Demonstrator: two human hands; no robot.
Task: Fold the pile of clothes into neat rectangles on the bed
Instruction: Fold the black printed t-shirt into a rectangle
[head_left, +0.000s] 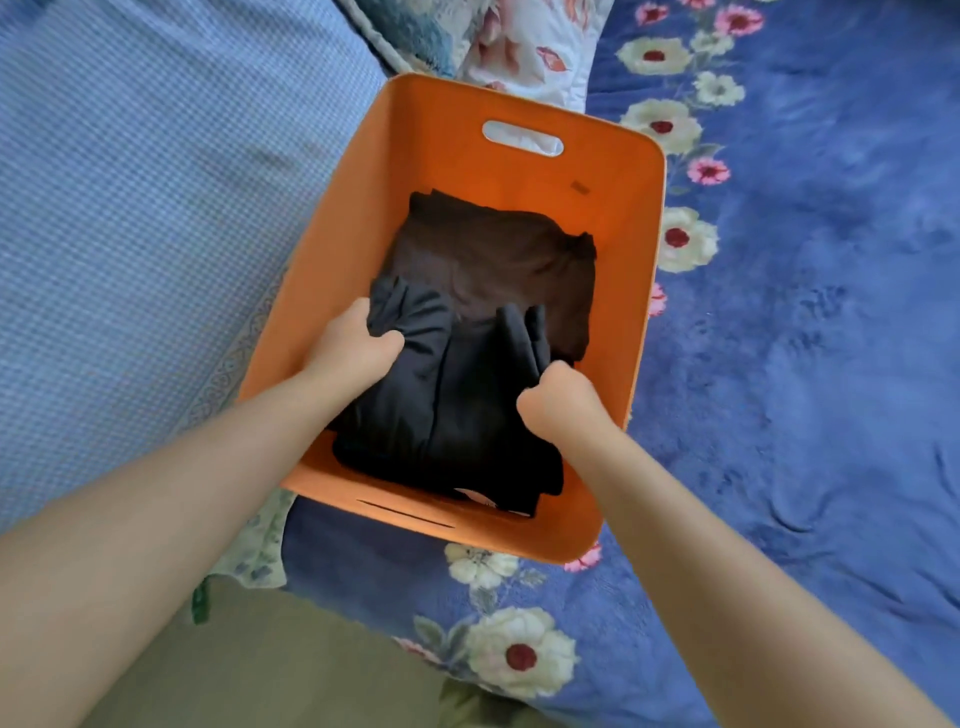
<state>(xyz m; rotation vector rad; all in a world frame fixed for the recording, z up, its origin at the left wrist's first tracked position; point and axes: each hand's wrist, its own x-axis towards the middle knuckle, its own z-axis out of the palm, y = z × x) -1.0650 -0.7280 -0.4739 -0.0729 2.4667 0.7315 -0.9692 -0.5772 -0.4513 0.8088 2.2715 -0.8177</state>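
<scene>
Presently, both hands reach down into an orange basket (457, 130) that stands on the bed (805, 312), between a blue checked pillow (145, 208) at the left and the open flowered blanket at the right. The left hand (353, 348) is clenched on a bunched fold at the near-left of a dark grey garment (457, 405), thumb over the cloth; the right hand (558, 397) is curled at the garment's right edge, and appears to pinch the fabric there, though its fingertips are hidden. Gripping the piece at two separated points would let it come up spread rather than wadded, which suits the folding to follow. The garment lies crumpled at the near end of the basket, partly over a brown garment (498, 254) that rests flat toward the far end; a small pale patch shows at the near edge of the dark cloth, too little to identify. The basket's far wall carries a cut-out handle (522, 137). Judged from this arrangement, the clothes are yet to be folded, and the flat blanket to the right offers the likely working surface. A floral pillow (519, 41) lies just beyond the basket.
</scene>
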